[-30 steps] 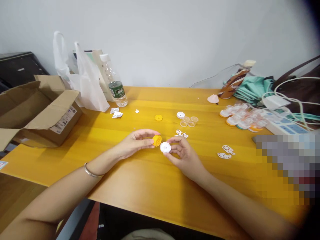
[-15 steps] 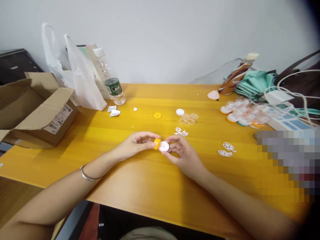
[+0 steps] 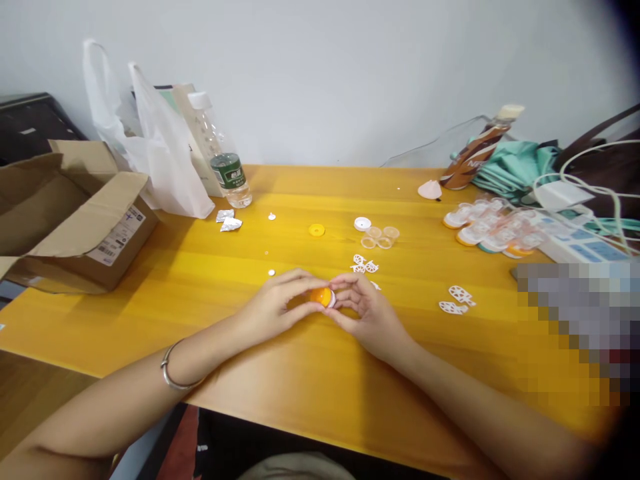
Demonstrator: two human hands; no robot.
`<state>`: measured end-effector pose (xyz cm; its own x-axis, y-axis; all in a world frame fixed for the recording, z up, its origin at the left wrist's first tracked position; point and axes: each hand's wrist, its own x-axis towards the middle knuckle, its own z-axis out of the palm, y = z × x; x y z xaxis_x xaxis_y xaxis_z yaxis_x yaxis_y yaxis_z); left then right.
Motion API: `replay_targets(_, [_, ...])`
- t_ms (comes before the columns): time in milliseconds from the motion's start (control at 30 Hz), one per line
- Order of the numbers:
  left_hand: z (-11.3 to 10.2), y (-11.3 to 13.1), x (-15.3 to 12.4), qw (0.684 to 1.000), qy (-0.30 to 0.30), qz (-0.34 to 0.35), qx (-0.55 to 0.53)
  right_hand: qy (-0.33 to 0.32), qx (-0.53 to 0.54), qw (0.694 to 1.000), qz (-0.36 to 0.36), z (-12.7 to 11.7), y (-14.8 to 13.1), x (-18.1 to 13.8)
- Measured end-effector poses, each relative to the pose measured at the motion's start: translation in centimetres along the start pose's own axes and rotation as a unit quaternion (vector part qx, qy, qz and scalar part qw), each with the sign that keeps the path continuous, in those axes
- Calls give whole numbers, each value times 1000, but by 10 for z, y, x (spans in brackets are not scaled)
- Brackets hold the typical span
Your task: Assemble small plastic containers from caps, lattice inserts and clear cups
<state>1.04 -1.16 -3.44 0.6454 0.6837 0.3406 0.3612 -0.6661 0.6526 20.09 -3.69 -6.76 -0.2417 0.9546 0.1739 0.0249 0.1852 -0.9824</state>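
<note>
Between my two hands, just above the table, an orange round plastic cap is pressed against a white round plastic piece. My left hand pinches the orange cap with thumb and fingers. From the other side, my right hand grips the white piece, its fingers curled round the edge. Beyond the hands lie a yellow disc, a white round lid and several clear small cups. White cut-out plastic parts lie nearer to my right hand.
At left stand an open cardboard box, a white plastic bag and a water bottle. Foil packets lie before it. To the right are more cut-out parts, several capped clear cases, a brown drink bottle and a power strip.
The orange cap and the white piece, side by side before, are now face to face. My left hand has turned the orange cap toward the white piece, and a small white disc now shows beyond it.
</note>
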Motion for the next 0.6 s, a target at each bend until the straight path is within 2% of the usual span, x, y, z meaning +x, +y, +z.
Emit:
replay_targets(267, [4, -2, -4, 999, 2, 0, 37, -1, 3, 1000, 11, 2, -1, -1])
replay_targets(600, [6, 3, -4, 999, 10, -20, 45, -14, -39, 998, -37, 2, 2, -5])
